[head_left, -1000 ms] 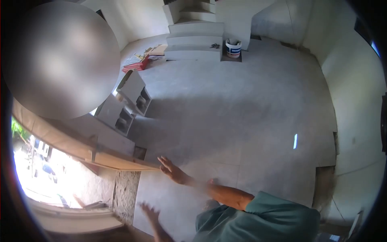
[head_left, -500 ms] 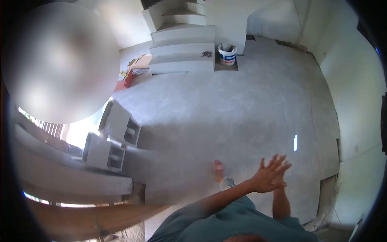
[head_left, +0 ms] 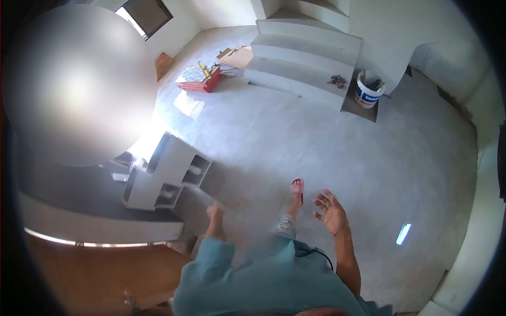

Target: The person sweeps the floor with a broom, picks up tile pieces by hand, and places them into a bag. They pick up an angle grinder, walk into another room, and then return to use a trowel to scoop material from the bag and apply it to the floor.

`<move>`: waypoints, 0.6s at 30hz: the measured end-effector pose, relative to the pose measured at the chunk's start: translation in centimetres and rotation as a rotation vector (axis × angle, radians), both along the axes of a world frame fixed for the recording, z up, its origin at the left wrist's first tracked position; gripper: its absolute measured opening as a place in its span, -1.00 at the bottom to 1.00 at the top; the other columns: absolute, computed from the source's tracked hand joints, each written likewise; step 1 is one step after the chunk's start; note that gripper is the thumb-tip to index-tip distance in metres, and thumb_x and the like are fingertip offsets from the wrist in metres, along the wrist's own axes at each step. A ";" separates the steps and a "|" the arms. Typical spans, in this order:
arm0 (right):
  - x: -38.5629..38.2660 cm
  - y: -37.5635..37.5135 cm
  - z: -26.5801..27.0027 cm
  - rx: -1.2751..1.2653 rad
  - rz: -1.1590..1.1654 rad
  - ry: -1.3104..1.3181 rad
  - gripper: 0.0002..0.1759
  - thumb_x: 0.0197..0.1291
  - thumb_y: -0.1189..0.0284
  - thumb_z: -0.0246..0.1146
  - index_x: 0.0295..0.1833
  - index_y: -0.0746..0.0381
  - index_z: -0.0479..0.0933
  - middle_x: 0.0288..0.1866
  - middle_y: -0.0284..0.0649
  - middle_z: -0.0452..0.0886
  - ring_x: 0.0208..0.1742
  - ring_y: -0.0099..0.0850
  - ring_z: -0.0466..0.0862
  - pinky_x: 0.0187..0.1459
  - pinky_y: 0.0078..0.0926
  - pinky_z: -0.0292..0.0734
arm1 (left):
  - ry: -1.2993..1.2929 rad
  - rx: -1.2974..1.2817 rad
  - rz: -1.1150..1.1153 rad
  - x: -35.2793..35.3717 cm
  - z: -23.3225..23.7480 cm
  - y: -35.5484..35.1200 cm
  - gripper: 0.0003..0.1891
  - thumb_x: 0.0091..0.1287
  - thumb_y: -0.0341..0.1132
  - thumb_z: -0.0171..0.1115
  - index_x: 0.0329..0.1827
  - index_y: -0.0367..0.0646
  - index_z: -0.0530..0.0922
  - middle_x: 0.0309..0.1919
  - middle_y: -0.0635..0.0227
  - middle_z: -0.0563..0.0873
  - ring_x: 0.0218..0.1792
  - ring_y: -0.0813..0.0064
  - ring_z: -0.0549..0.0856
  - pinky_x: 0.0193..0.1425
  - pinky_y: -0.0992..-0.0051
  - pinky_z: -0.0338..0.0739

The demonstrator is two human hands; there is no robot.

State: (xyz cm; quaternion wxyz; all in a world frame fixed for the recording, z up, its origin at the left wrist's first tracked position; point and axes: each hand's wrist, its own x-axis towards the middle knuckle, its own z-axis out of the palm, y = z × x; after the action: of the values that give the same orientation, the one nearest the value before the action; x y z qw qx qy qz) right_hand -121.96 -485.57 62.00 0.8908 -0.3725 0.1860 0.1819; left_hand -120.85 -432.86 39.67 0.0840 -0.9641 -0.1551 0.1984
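My right hand is held out above the floor with its fingers spread, palm partly showing, and nothing in it. Lower and to the left, my left hand hangs close to the concrete step edge, apart from the white cabinet-like units. It is small and blurred, so I cannot make out how its fingers are set. Between the hands, a foot in a pink slipper steps on the grey floor. The two hands are well apart.
White units with square openings stand at left beside a raised grey ledge. Farther off are a red toolbox, cardboard, pale stairs and a white bucket of tools. A brown wooden panel lies lower left.
My hands were together with fingers spread and have parted, the left one swinging down to the left. The view has turned leftward, showing more of the toolbox and a window.
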 end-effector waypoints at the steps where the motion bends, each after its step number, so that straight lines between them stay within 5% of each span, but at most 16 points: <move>1: 3.8 -2.4 -2.8 -0.041 -0.034 -0.007 -0.40 0.33 -0.01 0.12 0.36 0.06 0.30 0.19 -0.29 0.47 0.19 -0.35 0.48 0.05 -0.23 0.41 | 0.342 0.141 -0.015 1.9 -6.1 2.0 -0.71 0.24 -0.08 0.27 -0.09 -0.02 0.68 -0.16 0.33 0.75 -0.07 0.32 0.73 -0.13 0.42 0.62; 2: 7.3 -4.8 -7.0 -0.085 -0.073 -0.017 -0.44 0.33 0.01 0.12 0.33 0.05 0.33 0.14 -0.29 0.48 0.14 -0.36 0.49 0.03 -0.25 0.42 | 0.453 0.134 -0.145 2.9 -1.1 -1.2 -0.70 0.24 -0.09 0.27 -0.05 0.00 0.68 -0.07 0.35 0.74 -0.01 0.33 0.72 -0.08 0.43 0.62; 3: 10.9 -6.8 -10.6 -0.139 -0.120 -0.003 -0.48 0.34 0.04 0.13 0.30 0.05 0.35 0.09 -0.30 0.49 0.10 -0.37 0.51 0.01 -0.26 0.42 | 0.570 0.100 -0.104 4.4 -6.3 -0.9 -0.69 0.24 -0.07 0.27 -0.05 0.00 0.69 -0.05 0.34 0.74 -0.02 0.32 0.72 -0.06 0.42 0.62; 5: 21.5 -10.4 -17.2 -0.142 -0.239 0.113 -0.52 0.34 0.08 0.14 0.27 0.05 0.37 0.07 -0.31 0.48 0.08 -0.37 0.51 0.00 -0.28 0.42 | -0.047 -0.841 1.368 6.9 -3.7 -6.7 -0.77 0.31 -0.20 0.21 -0.12 -0.14 0.61 -0.34 0.21 0.69 -0.33 0.30 0.70 -0.38 0.34 0.57; 8: 30.3 -15.0 -15.1 0.059 -0.337 0.403 -0.58 0.35 0.14 0.15 0.24 0.06 0.40 0.06 -0.31 0.48 0.07 -0.39 0.52 -0.02 -0.30 0.41 | 0.214 -0.837 1.334 17.2 -1.9 -15.3 -0.73 0.26 -0.17 0.27 -0.08 -0.11 0.64 -0.09 0.27 0.73 -0.16 0.36 0.74 -0.17 0.33 0.65; 12: 47.6 -20.5 -13.5 0.030 -0.326 0.389 -0.66 0.33 0.23 0.14 0.17 0.06 0.46 -0.01 -0.31 0.55 0.05 -0.39 0.53 -0.02 -0.30 0.38 | 0.264 -1.069 0.915 38.6 -1.8 -28.6 -0.67 0.34 -0.13 0.18 0.01 -0.18 0.57 -0.16 0.25 0.69 -0.21 0.38 0.73 -0.26 0.37 0.57; 16: 65.5 -30.5 -22.8 -0.034 -0.198 0.392 -0.67 0.32 0.20 0.17 0.11 0.10 0.51 -0.09 -0.31 0.58 0.07 -0.39 0.52 -0.05 -0.31 0.40 | 0.015 -1.285 0.638 58.6 0.5 -43.8 -0.61 0.40 -0.13 0.11 0.08 -0.28 0.53 -0.22 0.25 0.67 -0.23 0.41 0.72 -0.31 0.45 0.52; 18: 75.7 -36.3 -26.9 -0.186 -0.194 0.410 -0.72 0.30 0.10 0.17 -0.10 0.05 0.58 -0.25 -0.42 0.59 -0.04 -0.47 0.53 -0.13 -0.34 0.41 | -0.139 -1.352 0.625 66.0 3.2 -50.3 -0.61 0.40 -0.16 0.10 0.09 -0.31 0.53 -0.20 0.24 0.68 -0.21 0.43 0.72 -0.28 0.49 0.52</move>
State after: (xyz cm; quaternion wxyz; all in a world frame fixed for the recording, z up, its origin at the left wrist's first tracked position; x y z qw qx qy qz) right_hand -46.26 -521.88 35.15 0.8096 -0.3887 0.4137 0.1494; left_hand -54.81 -483.18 42.82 -0.5970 -0.7271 -0.2710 0.2037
